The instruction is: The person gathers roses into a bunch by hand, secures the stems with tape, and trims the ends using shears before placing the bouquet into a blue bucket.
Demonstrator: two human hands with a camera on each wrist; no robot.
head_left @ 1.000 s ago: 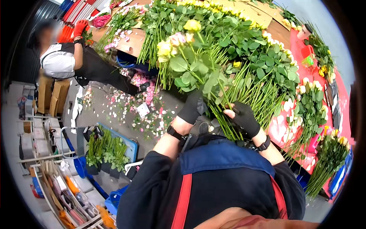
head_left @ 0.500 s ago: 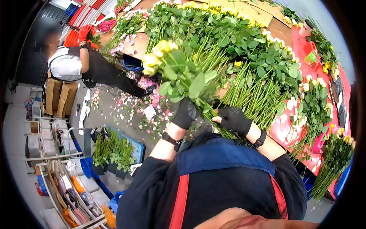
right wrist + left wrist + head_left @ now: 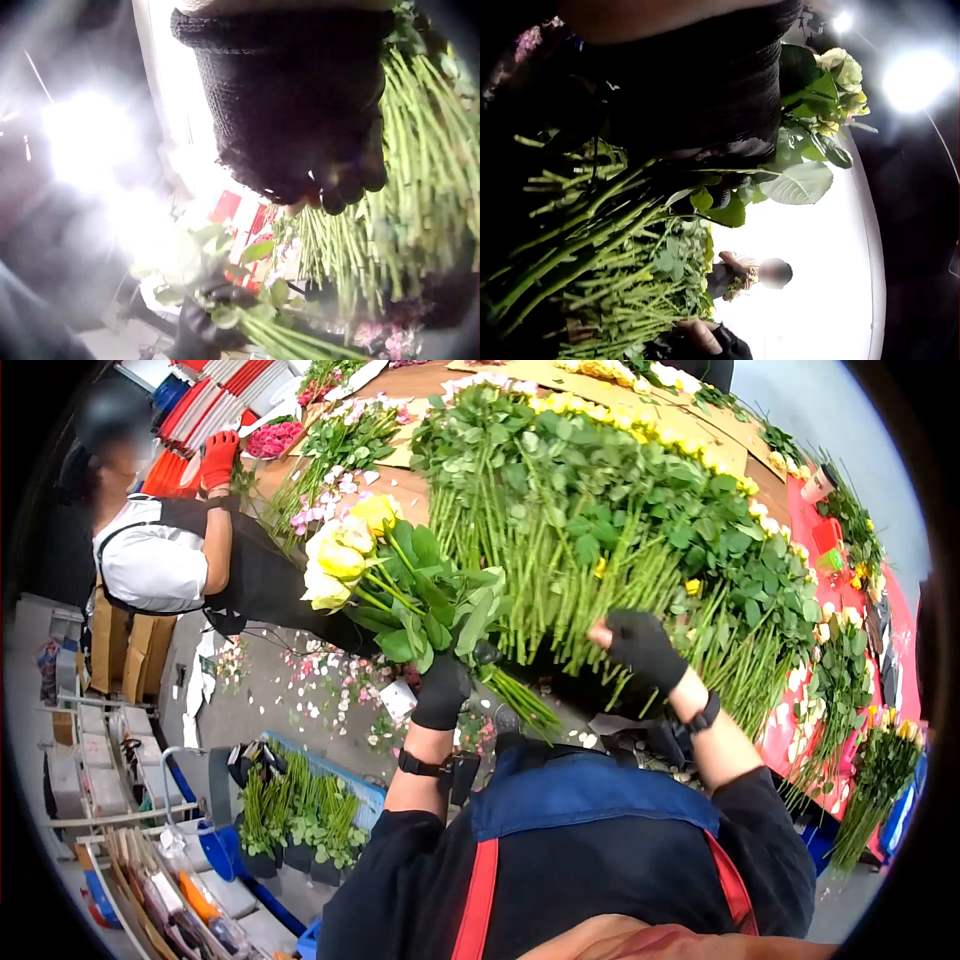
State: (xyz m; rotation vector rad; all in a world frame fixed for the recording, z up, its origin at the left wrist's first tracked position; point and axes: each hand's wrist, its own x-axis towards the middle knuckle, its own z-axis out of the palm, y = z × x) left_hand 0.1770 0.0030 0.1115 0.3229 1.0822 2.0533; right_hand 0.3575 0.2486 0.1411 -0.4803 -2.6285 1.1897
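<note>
In the head view my left hand (image 3: 441,691), in a black fingerless glove, grips a small bunch of yellow and cream roses (image 3: 342,562). The blooms point up and left, and the cut stems (image 3: 522,700) stick out below at the right. My right hand (image 3: 645,652) is off the bunch, over the stem ends of the roses laid on the table (image 3: 560,595). In the right wrist view the right hand's fingers (image 3: 349,191) are bent, and whether they hold a stem cannot be seen. The left wrist view shows stems (image 3: 592,217) passing below the left glove (image 3: 705,90).
Another person (image 3: 160,550) with a red glove stands at the left by the table. Petals (image 3: 330,685) litter the floor. Bunched greens (image 3: 300,810) stand by a blue-edged cart at lower left. A red-covered surface (image 3: 805,520) with more roses lies to the right.
The left hand has carried the bunch left and lower, away from the right hand. The right hand has come off the stems and moved to the right, over the laid roses.
</note>
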